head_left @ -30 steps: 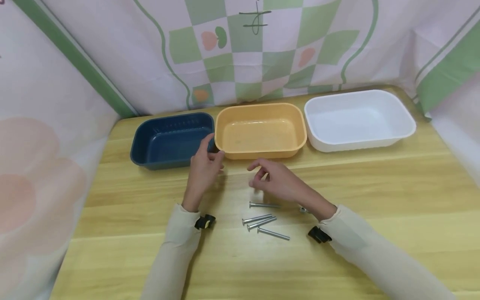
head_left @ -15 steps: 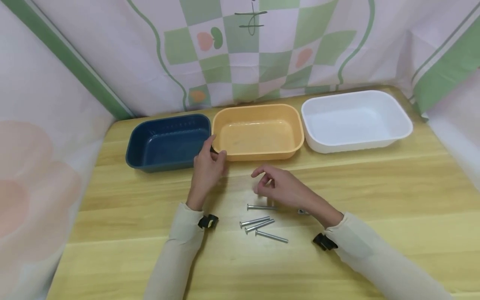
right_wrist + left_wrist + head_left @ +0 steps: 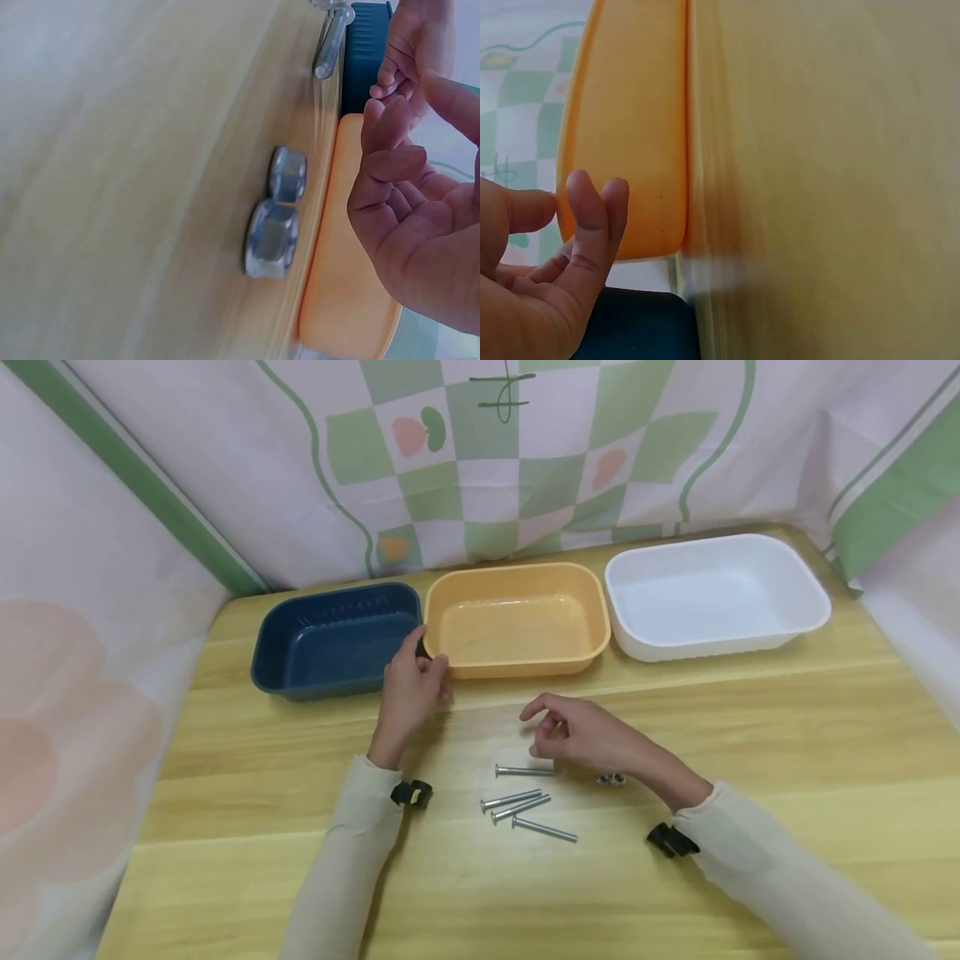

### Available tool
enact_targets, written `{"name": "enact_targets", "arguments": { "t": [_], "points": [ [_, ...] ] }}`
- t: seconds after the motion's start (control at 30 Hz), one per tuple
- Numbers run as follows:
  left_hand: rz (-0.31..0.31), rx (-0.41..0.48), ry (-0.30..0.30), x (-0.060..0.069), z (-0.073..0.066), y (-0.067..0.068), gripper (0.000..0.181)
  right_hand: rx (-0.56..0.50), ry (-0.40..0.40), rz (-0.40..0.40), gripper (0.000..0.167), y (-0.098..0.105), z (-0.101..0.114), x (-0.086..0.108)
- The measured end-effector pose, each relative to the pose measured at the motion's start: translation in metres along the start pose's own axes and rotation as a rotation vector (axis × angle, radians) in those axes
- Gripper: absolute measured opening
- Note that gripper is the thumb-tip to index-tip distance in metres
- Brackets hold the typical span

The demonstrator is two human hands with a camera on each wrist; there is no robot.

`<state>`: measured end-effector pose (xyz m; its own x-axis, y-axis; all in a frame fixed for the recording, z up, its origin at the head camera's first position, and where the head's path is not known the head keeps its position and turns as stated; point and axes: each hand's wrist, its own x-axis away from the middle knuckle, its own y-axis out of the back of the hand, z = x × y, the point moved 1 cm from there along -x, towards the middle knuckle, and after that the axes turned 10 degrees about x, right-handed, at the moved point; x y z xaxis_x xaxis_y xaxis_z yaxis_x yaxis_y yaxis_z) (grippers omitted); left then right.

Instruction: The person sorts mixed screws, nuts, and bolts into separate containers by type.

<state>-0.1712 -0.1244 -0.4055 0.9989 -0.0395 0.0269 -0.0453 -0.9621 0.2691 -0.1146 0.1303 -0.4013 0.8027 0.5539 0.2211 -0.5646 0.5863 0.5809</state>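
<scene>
- Shifted right, the right hand hangs empty, loosely curled; I now see both nuts.
- Left hand pinches the near-left corner of the orange bin.

One blue tray, one orange tray and one white tray, three in all, are counted at the far side. Nearer, four bolts are counted; to their right, two nuts. Two hands are seen: one left hand, one right hand.

Head view forward and down, close sideways wrist views, all sharing yellow tray
</scene>
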Motion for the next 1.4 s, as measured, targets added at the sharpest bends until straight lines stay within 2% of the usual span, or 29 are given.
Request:
{"name": "enact_targets", "arguments": {
  "t": [0.23,0.47,0.77,1.03,1.27,1.4],
  "points": [
    [0.015,0.032,0.034,-0.004,-0.001,-0.002,0.063,-0.012,-0.017,0.003,0.040,0.006,-0.006,0.004],
    [0.016,0.003,0.001,-0.006,-0.001,-0.004,0.063,-0.029,-0.024,-0.009,0.039,0.009,-0.012,0.008],
    [-0.002,0.137,0.018,-0.006,0.001,-0.003,0.060,0.015,-0.083,-0.026,0.039,0.017,-0.015,0.019],
    [-0.041,0.192,0.048,-0.007,0.001,-0.006,0.061,0.025,-0.115,-0.008,0.039,0.016,-0.016,0.021],
    [-0.034,0.094,0.051,-0.008,-0.001,-0.006,0.061,0.112,-0.106,-0.012,0.034,0.010,-0.011,0.018],
    [-0.033,0.092,0.058,-0.008,-0.002,-0.005,0.061,0.139,-0.098,-0.014,0.034,0.005,-0.009,0.015]
  ]
}}
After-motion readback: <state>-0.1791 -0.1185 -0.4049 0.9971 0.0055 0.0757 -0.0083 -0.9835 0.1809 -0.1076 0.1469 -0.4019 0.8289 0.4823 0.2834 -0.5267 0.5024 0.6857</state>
